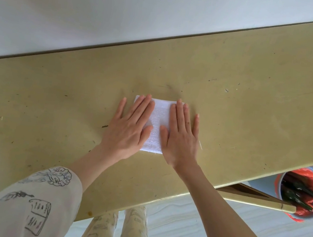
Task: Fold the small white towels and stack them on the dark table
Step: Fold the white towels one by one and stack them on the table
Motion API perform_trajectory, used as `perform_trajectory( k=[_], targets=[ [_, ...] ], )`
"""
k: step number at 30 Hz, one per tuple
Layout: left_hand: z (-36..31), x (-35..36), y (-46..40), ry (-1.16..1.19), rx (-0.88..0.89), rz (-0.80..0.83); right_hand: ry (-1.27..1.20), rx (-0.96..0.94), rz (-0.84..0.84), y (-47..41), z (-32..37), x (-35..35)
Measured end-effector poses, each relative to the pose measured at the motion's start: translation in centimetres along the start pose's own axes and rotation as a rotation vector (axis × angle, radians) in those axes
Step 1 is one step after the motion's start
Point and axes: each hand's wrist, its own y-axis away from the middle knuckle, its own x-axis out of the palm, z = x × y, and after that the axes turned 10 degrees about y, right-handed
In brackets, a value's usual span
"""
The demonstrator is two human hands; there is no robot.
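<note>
— Now, hands: where, and how are the fingers set?

— Both palm-down on the towel (158, 122). Left hand (129, 127) covers its left part, right hand (181, 136) its right part. Fingers straight, laid close together, pressing flat; nothing gripped. Thumbs angle inward, tips almost meeting over the cloth.

— Towel itself?

— Small, white, folded to a compact rectangle. A bare strip shows between the two index fingers. Far edge sits just past the fingertips; near edge shows between the wrists. Left little finger lies off the cloth on the table (256, 105); right little finger also lies off it, on the bare top.

— Table?

— Yellowish-tan top, scuffed, dark flecks scattered. Wall (107, 8) runs beyond the fingertips.

— Anything else?

— Bucket (301, 192) with an orange liner, well right of the right hand, below the table edge. Patterned sleeve (35, 201) on the left arm.
</note>
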Motion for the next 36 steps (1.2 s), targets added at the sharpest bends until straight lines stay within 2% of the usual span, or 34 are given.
perform_trajectory(
  k=[4,7,9,11,13,16,26,33,36],
  targets=[
    [-0.3,-0.5,0.0,-0.014,-0.023,0.053,-0.018,0.002,0.029,0.1,0.0,-0.7],
    [-0.9,-0.8,0.3,-0.021,-0.074,0.089,-0.300,0.033,0.033,0.6,-0.1,-2.2],
    [-1.4,-0.8,1.1,-0.013,-0.105,0.105,-0.577,0.260,-0.005,1.3,0.3,-3.7],
    [-1.9,-0.6,2.4,-0.007,-0.134,0.107,-0.728,0.520,-0.041,1.5,0.7,-5.0],
    [-2.4,-0.4,3.6,-0.002,-0.160,0.090,-0.740,0.631,0.088,1.2,1.0,-5.5],
    [-2.9,-0.3,4.6,0.004,-0.181,0.070,-0.693,0.613,0.276,0.4,1.4,-5.9],
    [-3.8,-0.9,5.1,0.070,-0.273,0.138,-0.626,0.616,0.473,-1.0,2.6,-6.3],
    [-3.4,-0.7,6.9,0.052,-0.262,0.116,-0.654,0.453,0.436,-0.3,2.4,-6.0],
    [-3.7,-0.5,8.0,0.041,-0.293,0.080,-0.731,0.411,0.506,0.2,2.6,-6.4]
  ],
)
